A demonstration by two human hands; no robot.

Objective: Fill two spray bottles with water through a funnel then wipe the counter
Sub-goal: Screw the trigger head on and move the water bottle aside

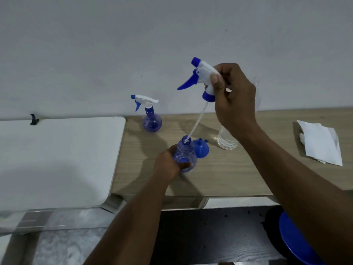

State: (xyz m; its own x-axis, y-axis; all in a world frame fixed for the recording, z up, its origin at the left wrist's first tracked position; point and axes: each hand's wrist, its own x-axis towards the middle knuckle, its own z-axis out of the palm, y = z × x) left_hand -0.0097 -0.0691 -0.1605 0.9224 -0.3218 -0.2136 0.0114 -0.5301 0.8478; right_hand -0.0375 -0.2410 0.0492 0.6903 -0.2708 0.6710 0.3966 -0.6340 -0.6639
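1. Blue plastic spray bottle [184,150], the landmark for this list: it stands upright on the counter with its neck uncapped. The left hand [167,163] grips its round belly, fingers curled about it.
2. Trigger head [202,73], white and blue: held above the bottle, pinched at the collar by the right hand [235,98]. Its dip tube [196,123] slants down, the tip just inside the bottle's mouth.
3. Funnel [201,150], blue: just right of the bottle, wide mouth down, spout up.
4. Clear water bottle [227,140]: right of the bottle beyond the funnel, partly hidden by the right arm.
5. Second spray bottle [151,119]: behind and left of the bottle, head on.
6. Step, as judged: opening the first bottle, with no filling apparent. The next move calls for lifting the tube clear, laying the head down, then righting the funnel into the neck.
7. Paper towels [321,142], white, folded: well to the right, for the wiping.
8. Counter [238,175]: pale wood grain. A white board [57,159] adjoins it on the left, and a plain grey-white wall [95,54] stands behind.
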